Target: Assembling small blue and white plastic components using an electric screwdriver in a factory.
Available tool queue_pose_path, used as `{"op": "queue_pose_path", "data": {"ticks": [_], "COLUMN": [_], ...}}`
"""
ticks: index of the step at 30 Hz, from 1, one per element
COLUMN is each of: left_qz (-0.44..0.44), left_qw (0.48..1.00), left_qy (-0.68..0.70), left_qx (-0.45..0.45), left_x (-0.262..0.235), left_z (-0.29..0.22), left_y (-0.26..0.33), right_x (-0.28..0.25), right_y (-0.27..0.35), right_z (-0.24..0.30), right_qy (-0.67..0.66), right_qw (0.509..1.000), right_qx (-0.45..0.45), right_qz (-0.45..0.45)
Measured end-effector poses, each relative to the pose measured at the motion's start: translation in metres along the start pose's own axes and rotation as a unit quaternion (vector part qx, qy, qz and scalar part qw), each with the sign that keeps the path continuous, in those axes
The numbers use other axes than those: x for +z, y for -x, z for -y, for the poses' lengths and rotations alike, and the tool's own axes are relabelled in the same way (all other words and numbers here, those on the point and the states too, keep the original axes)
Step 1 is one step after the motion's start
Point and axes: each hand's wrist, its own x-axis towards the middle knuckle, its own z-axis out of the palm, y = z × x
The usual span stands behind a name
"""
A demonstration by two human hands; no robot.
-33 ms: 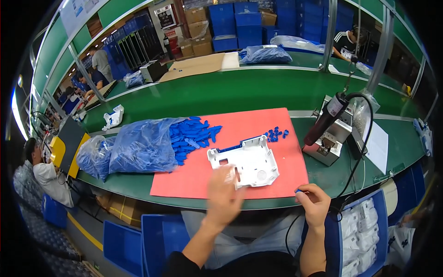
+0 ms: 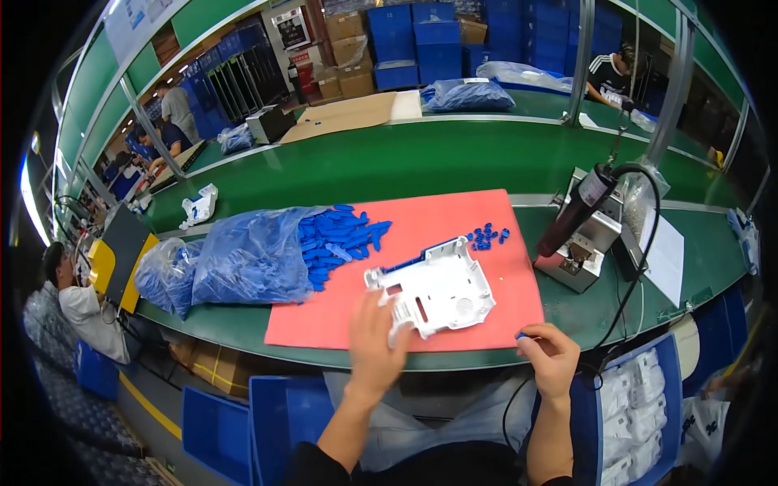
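Note:
A white plastic housing plate lies on a red mat in front of me. My left hand rests with spread fingers on the plate's near left corner. My right hand is at the mat's near right edge, pinching a small blue part between its fingers. Loose blue clips spill from a blue plastic bag onto the mat's left side. A small heap of blue parts sits at the mat's far right.
An electric screwdriver hangs over a metal fixture right of the mat, cable trailing. White paper lies further right. Blue bins with bagged white parts stand at my right. A green conveyor runs behind; other people work at the left.

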Motion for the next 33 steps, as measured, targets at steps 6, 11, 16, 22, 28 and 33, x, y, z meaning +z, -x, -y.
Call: {"op": "queue_pose_path", "data": {"ticks": [6,11,16,22,28,33], "left_qz": [0.118,0.215,0.189,0.059,0.111,0.115], "left_qw": [0.989,0.952,0.958,0.977,0.974,0.941], "left_qy": [0.080,0.216,0.215,0.158,-0.171,-0.218], "left_qx": [-0.036,-0.036,-0.016,-0.131,0.097,0.230], "left_x": [0.018,0.020,0.014,-0.004,0.019,0.033], "left_z": [0.041,0.059,0.064,0.097,0.147,0.160], "left_y": [0.017,-0.010,-0.008,-0.032,-0.087,-0.088], "right_x": [0.065,0.099,0.103,0.099,0.098,0.094], "right_y": [-0.046,-0.083,-0.073,-0.063,-0.057,-0.060], "right_z": [0.010,-0.014,-0.023,-0.033,-0.043,-0.033], "right_qy": [0.161,0.338,0.387,0.310,0.382,0.334], "right_qw": [0.971,0.889,0.875,0.928,0.884,0.908], "right_qx": [-0.031,-0.107,-0.039,-0.097,-0.229,-0.204], "right_qz": [0.174,0.290,0.288,0.185,0.144,0.145]}}
